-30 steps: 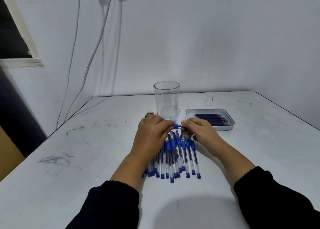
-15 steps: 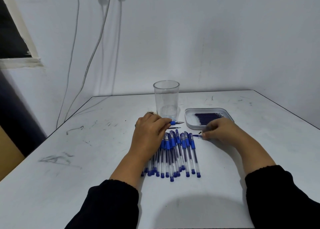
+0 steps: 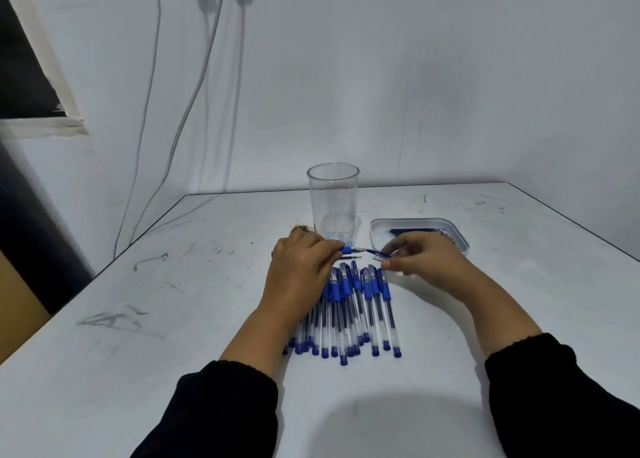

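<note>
I see white table (image 3: pixel 173 319), row of blue pens (image 3: pixel 372 305) lying mid-table, clear cup (image 3: pixel 333 201) upright behind them, tray (image 3: pixel 415 220) right of cup, left hand (image 3: pixel 301 270) curled round pen (image 3: pixel 347 249) just before cup, right hand (image 3: pixel 422 260) pinching thin refill (image 3: pixel 377 252) at pen's tip

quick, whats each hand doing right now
left hand: closed, gripping a pen near its tip
right hand: closed, pinching a thin blue refill

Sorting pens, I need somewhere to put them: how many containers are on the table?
2: a cup behind the left hand, and a tray behind the right hand.
</note>
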A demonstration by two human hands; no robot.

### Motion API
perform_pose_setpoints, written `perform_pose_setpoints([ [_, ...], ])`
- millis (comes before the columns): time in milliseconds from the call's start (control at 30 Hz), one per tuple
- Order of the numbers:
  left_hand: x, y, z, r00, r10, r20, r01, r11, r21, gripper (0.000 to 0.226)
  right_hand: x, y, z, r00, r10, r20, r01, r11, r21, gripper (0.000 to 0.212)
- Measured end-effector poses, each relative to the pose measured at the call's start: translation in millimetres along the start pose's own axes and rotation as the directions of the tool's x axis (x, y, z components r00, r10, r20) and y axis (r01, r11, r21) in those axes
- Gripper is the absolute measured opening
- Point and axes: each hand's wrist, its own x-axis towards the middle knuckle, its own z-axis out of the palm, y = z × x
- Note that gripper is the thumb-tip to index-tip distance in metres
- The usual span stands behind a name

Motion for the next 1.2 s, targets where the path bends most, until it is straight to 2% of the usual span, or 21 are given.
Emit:
perform_pose_setpoints([
  [133, 0.1, 0.4, 0.1, 1.000, 0.006, 0.020, -0.006, 1.000, 0.003, 0.026, -0.9, -2.8, 4.4, 1.000, -0.018, 0.010, 0.017, 0.999, 0.039, 0.014],
  [300, 0.6, 0.4, 0.7, 1.000, 0.013, 0.017, -0.014, 1.000, 0.011, 0.019, -1.3, -4.1, 7.0, 0.999, -0.041, 0.023, 0.040, 0.998, 0.051, 0.013],
  [600, 0.0, 1.6, -2.3, 1.000, 0.004, 0.018, -0.004, 1.000, 0.014, 0.019, 0.5, -2.4, 7.2, 0.998, -0.045, -0.047, 0.049, 0.995, 0.086, 0.012],
  [800, 0.9, 2.2, -1.5, 1.000, 0.004, 0.020, -0.004, 1.000, 0.027, 0.021, -1.5, -5.4, 10.5, 0.998, -0.062, -0.024, 0.064, 0.993, 0.098, 0.017],
  [933, 1.6, 5.8, -2.4, 0.998, -0.066, 0.026, 0.066, 0.998, -0.008, 0.023, -2.0, -9.8, 16.6, 0.996, -0.083, -0.027, 0.086, 0.983, 0.160, 0.015],
  [1200, 2.4, 8.2, -1.2, 0.995, -0.099, 0.033, 0.099, 0.995, -0.022, 0.007, -4.5, -11.9, 22.6, 0.996, -0.080, -0.042, 0.089, 0.952, 0.292, 0.012],
])
